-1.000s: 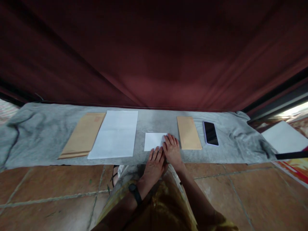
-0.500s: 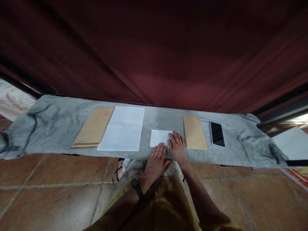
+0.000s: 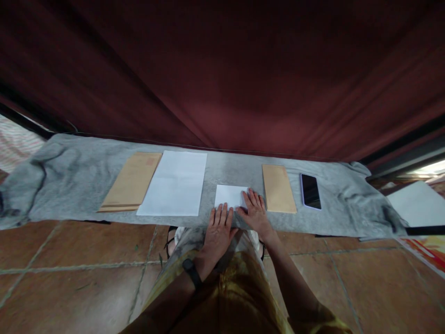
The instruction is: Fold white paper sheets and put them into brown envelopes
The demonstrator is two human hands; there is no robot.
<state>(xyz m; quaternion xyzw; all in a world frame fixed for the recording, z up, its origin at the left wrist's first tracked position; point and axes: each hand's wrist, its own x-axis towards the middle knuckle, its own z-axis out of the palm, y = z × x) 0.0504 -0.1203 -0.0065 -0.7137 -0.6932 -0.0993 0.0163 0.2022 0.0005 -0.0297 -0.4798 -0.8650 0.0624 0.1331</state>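
Note:
A small folded white paper [image 3: 228, 195] lies on a grey cloth [image 3: 69, 176] spread over the tiled floor. My left hand [image 3: 218, 228] rests flat on the paper's near edge, fingers stretched out. My right hand [image 3: 256, 212] lies flat on the paper's right side, fingers spread. A black band sits on my left wrist. Neither hand grips anything.
On the cloth, left to right: a brown envelope [image 3: 132, 182], a large white sheet [image 3: 175, 183], a second brown envelope [image 3: 278, 188] and a dark phone [image 3: 310, 190]. A dark red curtain [image 3: 222, 79] hangs behind. More white paper [image 3: 415, 204] lies at far right.
My left hand has slid left along the paper's near edge, away from my right hand. The camera view shifted slightly.

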